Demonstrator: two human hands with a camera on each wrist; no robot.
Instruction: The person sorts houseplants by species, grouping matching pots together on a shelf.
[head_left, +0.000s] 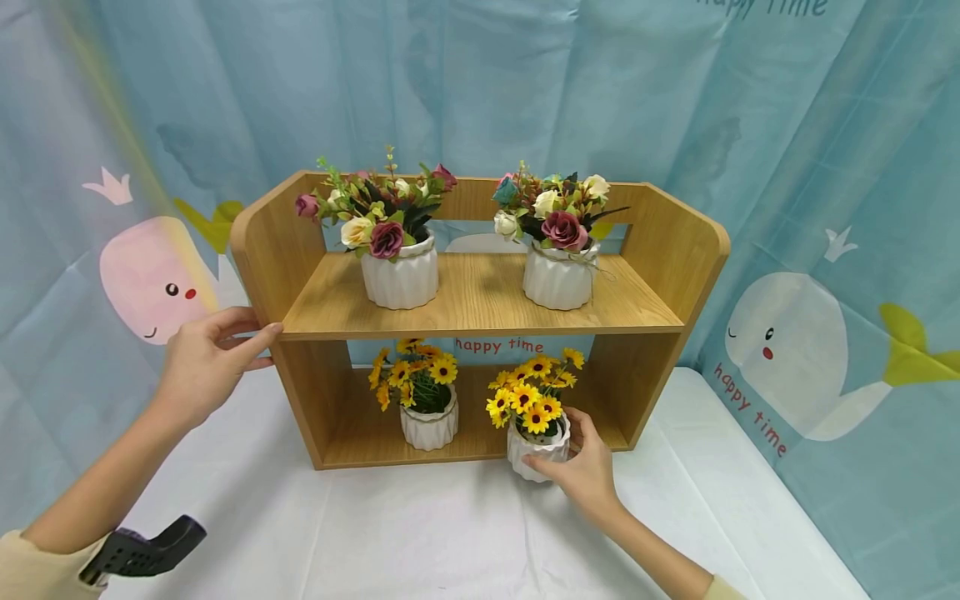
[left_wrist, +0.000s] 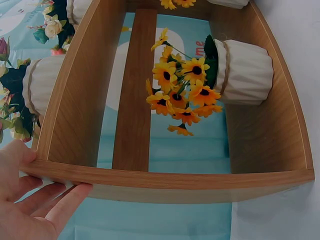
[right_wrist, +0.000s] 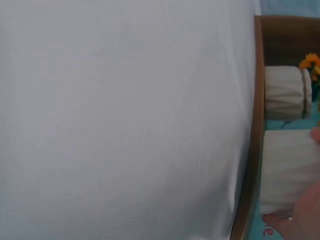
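My right hand (head_left: 587,475) grips a white ribbed flowerpot of yellow sunflowers (head_left: 538,450) at the front edge of the lower shelf, thumb on the near side and fingers round the right. Whether its base touches anything cannot be told. My left hand (head_left: 206,362) holds the left side panel of the wooden shelf (head_left: 480,332), thumb on the front edge and fingers on the outer face (left_wrist: 135,192). A second pot of sunflowers (head_left: 429,427) stands on the lower level, left of the held one. The right wrist view shows the held pot (right_wrist: 285,170) and part of the hand.
On the upper level stand two white pots of artificial roses, one on the left (head_left: 401,273) and one on the right (head_left: 560,279). A white cloth (head_left: 420,533) covers the table. Blue printed curtains (head_left: 495,83) hang behind and at both sides.
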